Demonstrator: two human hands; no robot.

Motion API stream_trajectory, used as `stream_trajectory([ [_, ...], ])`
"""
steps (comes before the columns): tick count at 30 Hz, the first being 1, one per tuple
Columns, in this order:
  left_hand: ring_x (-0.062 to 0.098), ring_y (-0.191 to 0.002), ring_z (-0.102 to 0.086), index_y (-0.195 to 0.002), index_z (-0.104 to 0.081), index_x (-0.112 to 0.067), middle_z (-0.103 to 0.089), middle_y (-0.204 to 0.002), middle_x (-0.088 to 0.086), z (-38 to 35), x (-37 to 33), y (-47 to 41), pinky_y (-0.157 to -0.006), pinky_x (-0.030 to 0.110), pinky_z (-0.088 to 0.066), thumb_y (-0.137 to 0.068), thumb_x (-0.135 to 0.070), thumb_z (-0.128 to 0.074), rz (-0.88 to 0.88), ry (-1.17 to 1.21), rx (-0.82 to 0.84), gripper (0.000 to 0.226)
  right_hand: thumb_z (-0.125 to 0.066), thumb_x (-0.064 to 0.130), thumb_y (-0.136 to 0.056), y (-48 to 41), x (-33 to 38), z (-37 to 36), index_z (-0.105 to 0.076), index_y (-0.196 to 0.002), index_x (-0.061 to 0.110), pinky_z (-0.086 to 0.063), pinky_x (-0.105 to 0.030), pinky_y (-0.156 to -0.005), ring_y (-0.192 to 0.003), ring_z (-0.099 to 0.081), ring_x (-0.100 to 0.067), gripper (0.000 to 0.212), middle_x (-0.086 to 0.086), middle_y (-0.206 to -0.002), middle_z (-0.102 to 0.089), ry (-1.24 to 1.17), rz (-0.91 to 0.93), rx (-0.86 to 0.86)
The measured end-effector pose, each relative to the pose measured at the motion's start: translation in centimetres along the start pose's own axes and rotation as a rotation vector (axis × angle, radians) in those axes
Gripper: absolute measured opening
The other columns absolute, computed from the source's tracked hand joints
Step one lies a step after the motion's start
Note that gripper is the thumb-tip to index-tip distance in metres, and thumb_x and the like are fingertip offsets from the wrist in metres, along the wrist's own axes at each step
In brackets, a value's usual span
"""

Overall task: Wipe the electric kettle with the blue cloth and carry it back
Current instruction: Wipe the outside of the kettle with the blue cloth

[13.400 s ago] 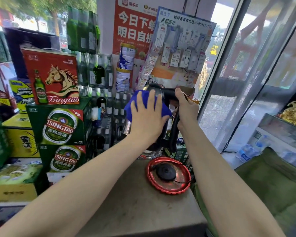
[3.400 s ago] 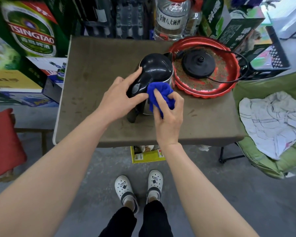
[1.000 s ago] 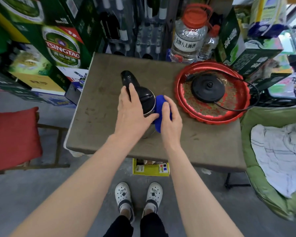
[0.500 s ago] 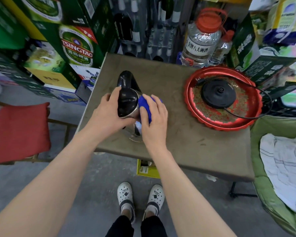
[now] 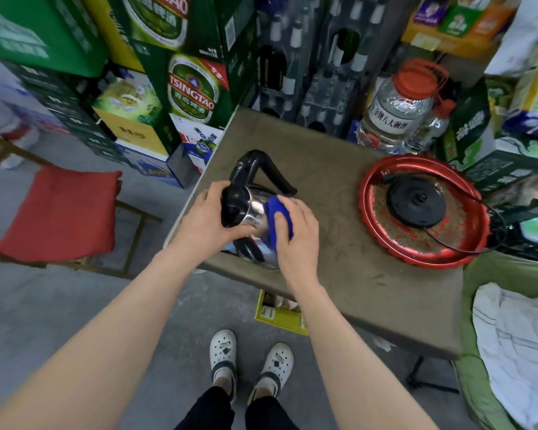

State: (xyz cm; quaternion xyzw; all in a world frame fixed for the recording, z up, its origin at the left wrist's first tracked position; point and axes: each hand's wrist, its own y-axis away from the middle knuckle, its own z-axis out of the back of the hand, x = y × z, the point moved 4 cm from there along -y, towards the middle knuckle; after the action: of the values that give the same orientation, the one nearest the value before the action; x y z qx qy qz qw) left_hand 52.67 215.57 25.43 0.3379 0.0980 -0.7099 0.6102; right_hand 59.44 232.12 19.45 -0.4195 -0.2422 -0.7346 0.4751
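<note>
Pressing down, the fingers of my right hand curled over the blue cloth, pinning it to the steel flank of the electric kettle. My left hand clamped its fingers round the black lid end. The kettle lay tipped on its side at the near-left edge of the table, I judged to turn that flank up for wiping. Its black base sat in the red tray to the right, well apart.

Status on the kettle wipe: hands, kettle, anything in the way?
Left hand grips kettle at lid end, kettle tipped on table. Right hand holds blue cloth against steel side. Base bare in red tray, nothing between.
</note>
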Motion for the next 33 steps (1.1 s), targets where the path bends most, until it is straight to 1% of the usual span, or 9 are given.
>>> stream_trajectory([
  [3, 0.031, -0.114, -0.055, -0.136, -0.031, -0.032, -0.049, -0.130, 0.009, -0.1, 0.1, 0.2, -0.098, 0.049, -0.045, -0.063, -0.040, -0.085, -0.031, 0.031, 0.035, 0.091, -0.047, 0.026, -0.104, -1.6, -2.3, 0.8, -0.062, -0.134, 0.025, -0.037, -0.034, -0.111, -0.129, -0.054, -0.026, 0.033, -0.005, -0.138, -0.061, -0.094, -0.401, -0.046],
  [9, 0.028, -0.114, -0.054, -0.138, -0.031, -0.030, -0.049, -0.129, 0.009, 0.7, 1.7, -0.4, -0.100, 0.042, -0.044, -0.064, -0.036, -0.085, -0.005, 0.073, 0.035, 0.092, -0.048, 0.022, -0.102, -2.7, 3.7, -1.2, -0.067, -0.119, 0.022, -0.039, -0.030, -0.102, -0.117, -0.055, -0.016, 0.026, 0.005, -0.123, -0.067, 0.006, 0.083, 0.047],
  [14, 0.024, -0.117, -0.053, -0.137, -0.029, -0.039, -0.047, -0.135, 0.004, 0.9, 1.9, -0.3, -0.101, 0.042, -0.044, -0.065, -0.042, -0.084, -0.048, 0.081, 0.076, 0.090, -0.043, 0.030, -0.105, -4.5, -0.7, -0.2, -0.065, -0.118, 0.025, -0.042, -0.032, -0.091, -0.115, -0.060, -0.024, 0.027, 0.001, -0.120, -0.069, -0.019, -0.375, 0.047],
  [17, 0.028, -0.112, -0.056, -0.137, -0.029, -0.040, -0.045, -0.134, 0.004, 0.4, 0.7, -0.8, -0.098, 0.044, -0.045, -0.067, -0.049, -0.079, -0.052, 0.011, 0.047, 0.086, -0.047, 0.025, -0.103, -3.9, 2.6, -0.5, -0.068, -0.119, 0.022, -0.039, -0.035, -0.104, -0.120, -0.056, -0.022, 0.026, 0.000, -0.123, -0.067, 0.023, -0.137, -0.010],
  [19, 0.034, -0.109, -0.057, -0.134, -0.030, -0.039, -0.045, -0.130, 0.006, 0.2, 0.0, -1.2, -0.096, 0.045, -0.046, -0.065, -0.059, -0.075, -0.036, -0.028, 0.003, 0.084, -0.050, 0.022, -0.102, -3.2, 4.7, -0.5, -0.067, -0.123, 0.021, -0.035, -0.026, -0.106, -0.122, -0.050, -0.013, 0.026, 0.005, -0.127, -0.065, 0.002, 0.049, -0.013],
  [21, 0.037, -0.109, -0.054, -0.132, -0.031, -0.039, -0.044, -0.127, 0.008, -0.3, -0.8, -1.5, -0.095, 0.048, -0.047, -0.062, -0.066, -0.072, -0.023, -0.079, -0.021, 0.085, -0.051, 0.022, -0.101, -3.2, 3.6, 0.1, -0.064, -0.127, 0.023, -0.034, -0.022, -0.107, -0.126, -0.049, -0.011, 0.029, 0.007, -0.132, -0.063, -0.012, 0.054, -0.029],
  [26, 0.038, -0.111, -0.047, -0.134, -0.031, -0.036, -0.040, -0.131, 0.008, -2.7, -5.0, -2.0, -0.081, 0.042, -0.042, -0.061, -0.070, -0.070, -0.015, -0.249, -0.038, 0.089, -0.048, 0.033, -0.103, -2.2, -5.6, 2.2, -0.059, -0.133, 0.029, -0.046, -0.034, -0.101, -0.121, -0.060, -0.022, 0.033, 0.000, -0.133, -0.064, -0.245, -0.706, -0.112],
  [29, 0.038, -0.110, -0.045, -0.134, -0.031, -0.036, -0.037, -0.134, 0.007, -4.5, -7.3, -2.3, -0.073, 0.040, -0.041, -0.063, -0.069, -0.070, -0.048, -0.344, -0.025, 0.088, -0.045, 0.031, -0.105, 1.0, -7.7, 1.5, -0.050, -0.140, 0.026, -0.051, -0.043, -0.102, -0.116, -0.062, -0.025, 0.036, -0.006, -0.130, -0.064, -0.360, -0.861, -0.090],
  [33, 0.037, -0.115, -0.039, -0.138, -0.028, -0.040, -0.030, -0.143, 0.004, -6.4, -8.8, -1.7, -0.072, 0.039, -0.039, -0.067, -0.061, -0.073, -0.132, -0.428, -0.001, 0.087, -0.050, 0.014, -0.104, 4.2, -8.4, 1.3, -0.050, -0.134, 0.017, -0.058, -0.040, -0.082, -0.095, -0.066, -0.021, 0.030, -0.009, -0.120, -0.064, -0.610, -0.994, -0.053],
])
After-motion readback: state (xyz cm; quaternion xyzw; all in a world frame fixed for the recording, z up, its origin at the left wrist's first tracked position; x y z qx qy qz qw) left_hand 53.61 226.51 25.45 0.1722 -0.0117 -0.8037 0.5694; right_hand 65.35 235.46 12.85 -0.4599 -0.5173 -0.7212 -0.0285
